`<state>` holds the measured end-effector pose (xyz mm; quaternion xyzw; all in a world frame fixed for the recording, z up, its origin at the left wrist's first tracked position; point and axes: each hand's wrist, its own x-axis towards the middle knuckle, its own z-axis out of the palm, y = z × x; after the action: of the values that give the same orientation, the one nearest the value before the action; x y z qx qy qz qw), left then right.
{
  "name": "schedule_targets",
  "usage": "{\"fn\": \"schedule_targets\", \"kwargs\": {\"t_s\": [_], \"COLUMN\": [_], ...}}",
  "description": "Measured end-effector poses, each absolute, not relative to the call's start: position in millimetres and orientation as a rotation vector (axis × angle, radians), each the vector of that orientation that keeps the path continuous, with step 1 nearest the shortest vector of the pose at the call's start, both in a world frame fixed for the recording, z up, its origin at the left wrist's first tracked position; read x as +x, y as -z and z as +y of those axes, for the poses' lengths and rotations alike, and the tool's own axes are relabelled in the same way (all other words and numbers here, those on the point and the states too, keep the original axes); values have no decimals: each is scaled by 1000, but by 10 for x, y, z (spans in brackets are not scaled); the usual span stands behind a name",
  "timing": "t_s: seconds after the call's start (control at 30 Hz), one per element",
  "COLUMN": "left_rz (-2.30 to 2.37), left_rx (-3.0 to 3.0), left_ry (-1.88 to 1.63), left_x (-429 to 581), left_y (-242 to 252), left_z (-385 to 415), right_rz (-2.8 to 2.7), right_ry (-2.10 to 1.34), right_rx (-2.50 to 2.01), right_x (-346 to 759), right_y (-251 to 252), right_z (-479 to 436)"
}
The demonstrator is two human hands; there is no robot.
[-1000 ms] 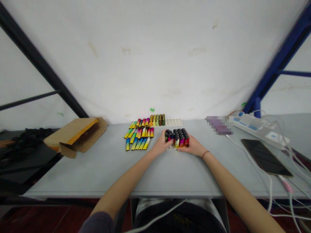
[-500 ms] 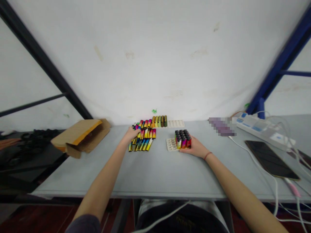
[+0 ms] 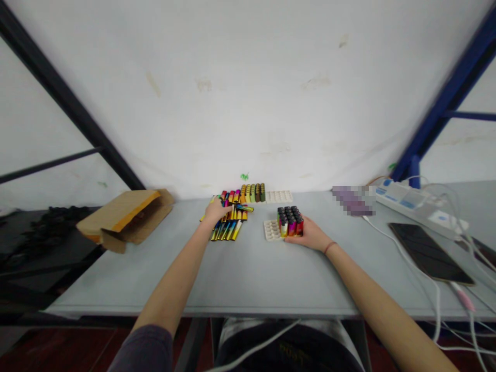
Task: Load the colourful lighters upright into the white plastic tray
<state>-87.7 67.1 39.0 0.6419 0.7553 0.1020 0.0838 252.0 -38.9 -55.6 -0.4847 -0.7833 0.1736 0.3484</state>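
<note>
My left hand [image 3: 216, 211] is over a pile of shiny multicoloured tubes [image 3: 228, 230], its fingers curled around some of them. One yellow tube [image 3: 246, 208] pokes out crosswise to the right of the fingers. My fingertips are partly hidden among the tubes. My right hand [image 3: 308, 233] wraps the right and near side of a tight block of upright tubes with black tops [image 3: 290, 222]. That block stands at the right part of a pale moulded tray [image 3: 272, 230], whose left hollows show bare.
Behind the pile stand rows of gold and green tubes [image 3: 253, 193], beside a second pale tray [image 3: 279, 196]. An open cardboard box [image 3: 124, 217] lies at the left. On the right are a black phone [image 3: 430, 253], a power strip [image 3: 422, 209] and white cables.
My left hand has shifted slightly right over the pile, and some tubes under it have moved, one now lying crosswise. My right hand stays on the block.
</note>
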Motion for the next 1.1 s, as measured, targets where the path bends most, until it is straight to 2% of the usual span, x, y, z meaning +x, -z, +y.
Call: {"fn": "schedule_targets", "kwargs": {"t_s": [0.27, 0.67, 1.1], "left_rz": [2378, 2273, 2363], "left_rx": [1846, 2019, 2139], "left_ry": [-213, -169, -455], "left_x": [-1078, -1270, -1230], "left_y": [-302, -284, -121], "left_z": [701, 659, 460], "right_rz": [-2037, -2038, -2020], "right_ry": [-412, -425, -449], "right_rx": [-1266, -1284, -1263], "right_x": [2520, 2525, 2523], "right_y": [591, 594, 569], "right_z": [-371, -368, -383]}}
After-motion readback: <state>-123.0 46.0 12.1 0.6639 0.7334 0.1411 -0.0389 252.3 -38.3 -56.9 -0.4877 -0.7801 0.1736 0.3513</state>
